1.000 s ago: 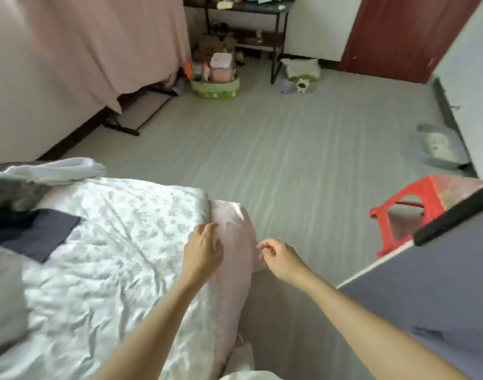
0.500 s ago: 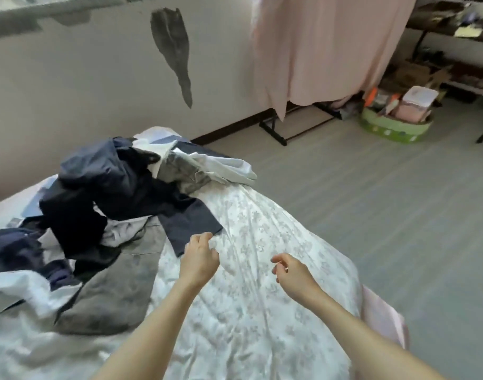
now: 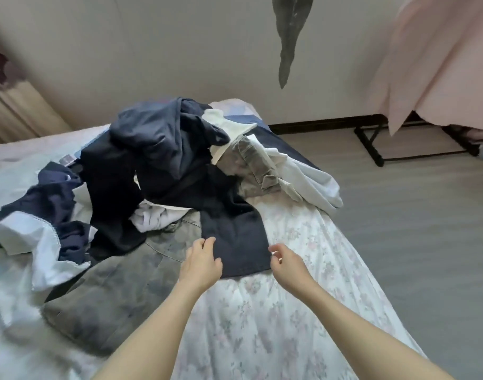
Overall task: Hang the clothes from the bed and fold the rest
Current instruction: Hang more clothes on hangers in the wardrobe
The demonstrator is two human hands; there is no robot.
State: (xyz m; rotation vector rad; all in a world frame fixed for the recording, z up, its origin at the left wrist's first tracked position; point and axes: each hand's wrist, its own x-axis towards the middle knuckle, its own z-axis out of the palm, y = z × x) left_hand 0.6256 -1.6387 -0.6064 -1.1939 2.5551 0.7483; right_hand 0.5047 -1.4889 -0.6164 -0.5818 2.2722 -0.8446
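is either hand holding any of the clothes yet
No: the left hand and right hand hover loosely curled at the dark navy garment, gripping nothing.

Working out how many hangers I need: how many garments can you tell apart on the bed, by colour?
Dark blue or black: 3 (hooded top, trouser leg, white-trimmed piece)
White: 2 (shirt, crumpled bundle)
Grey: 1 (flat garment)
Khaki: 1 (khaki piece)
Total: at least 7; the tangle may hide more.
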